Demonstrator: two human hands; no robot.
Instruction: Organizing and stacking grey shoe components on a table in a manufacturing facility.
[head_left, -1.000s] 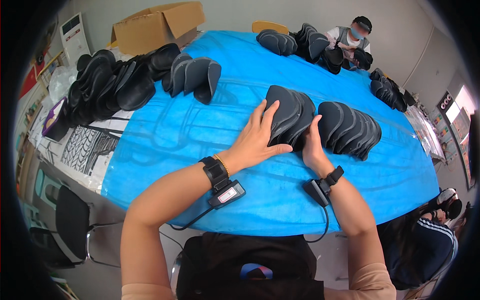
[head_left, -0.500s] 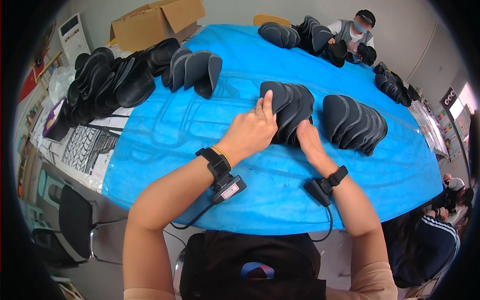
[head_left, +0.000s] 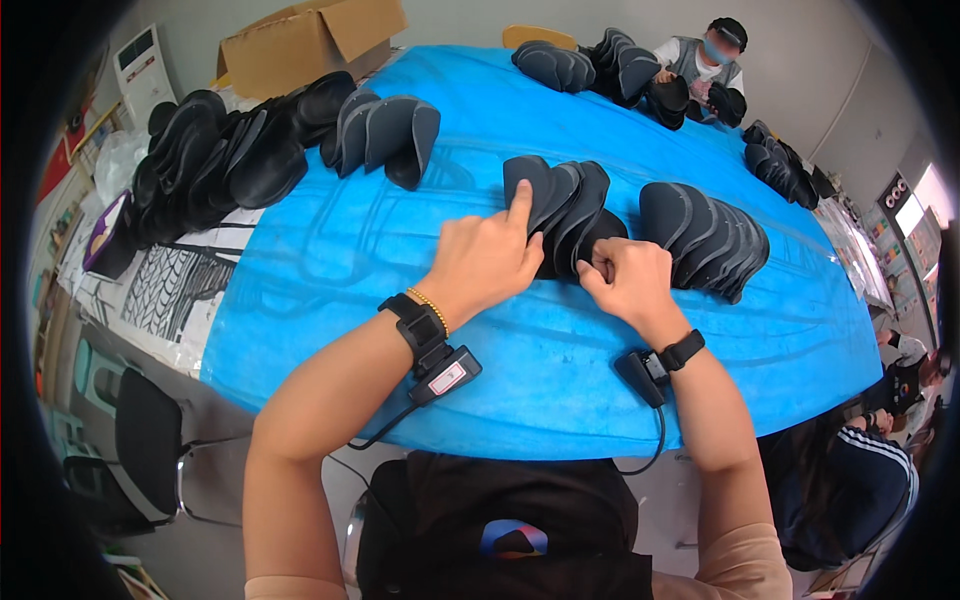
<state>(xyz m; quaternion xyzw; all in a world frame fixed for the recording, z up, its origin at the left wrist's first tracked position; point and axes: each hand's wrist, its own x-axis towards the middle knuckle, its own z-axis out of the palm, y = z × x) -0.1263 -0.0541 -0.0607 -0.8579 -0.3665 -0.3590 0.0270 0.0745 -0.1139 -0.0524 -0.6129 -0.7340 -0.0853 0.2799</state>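
Observation:
In front of me on the blue-covered table stands a short row of nested black curved pads (head_left: 568, 195) with grey edges. My left hand (head_left: 485, 260) holds the left end of this row, its index finger stretched against the outer pad's face and its thumb by the near edge. At the row's right end, my right hand (head_left: 635, 280) has its fingers curled in at the rightmost pad (head_left: 600, 228), which they seem to pinch; the fingertips are partly hidden. Just right of that hand is another nested row of black pads (head_left: 705, 235). Both wrists carry strapped-on black devices with cables.
A small pad group (head_left: 385, 135) and a large dark pile (head_left: 225, 150) lie to the left, near a cardboard box (head_left: 310, 50). At the far side a person (head_left: 715, 65) handles pads beside more stacks (head_left: 620, 65). A black chair (head_left: 150, 430) stands lower left; another person (head_left: 860, 470) sits lower right.
My right hand has gone from straighter fingers along the row's right side to curled fingers at its end pad. The row has spread a little, and my left hand has shifted slightly left.

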